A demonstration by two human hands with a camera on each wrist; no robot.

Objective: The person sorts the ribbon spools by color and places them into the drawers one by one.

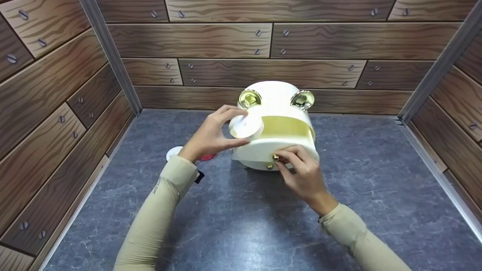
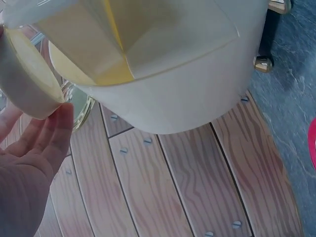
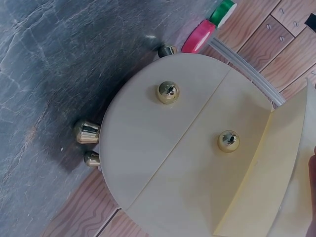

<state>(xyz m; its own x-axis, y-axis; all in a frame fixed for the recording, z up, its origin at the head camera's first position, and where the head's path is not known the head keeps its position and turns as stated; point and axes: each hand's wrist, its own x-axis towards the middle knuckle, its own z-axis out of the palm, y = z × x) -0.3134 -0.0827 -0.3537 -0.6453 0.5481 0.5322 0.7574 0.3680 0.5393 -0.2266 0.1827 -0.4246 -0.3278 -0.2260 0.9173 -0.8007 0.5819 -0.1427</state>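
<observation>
The left hand [image 1: 214, 131] holds a white roll [image 1: 246, 126] by the open drawer [image 1: 260, 149]; the right hand [image 1: 301, 169] pinches its gold knob [image 1: 276, 157]. Loading, I'd say; next calls for lowering it in.

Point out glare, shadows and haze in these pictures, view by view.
Head: bright glare on the table, shadow in front of the white box, the white roll nearly washed out; left wrist: flat, hazy tones, left hand included; right wrist: the box looks greyish, a dark shadow falls on the table beside it, the gold knobs show reflections.
</observation>
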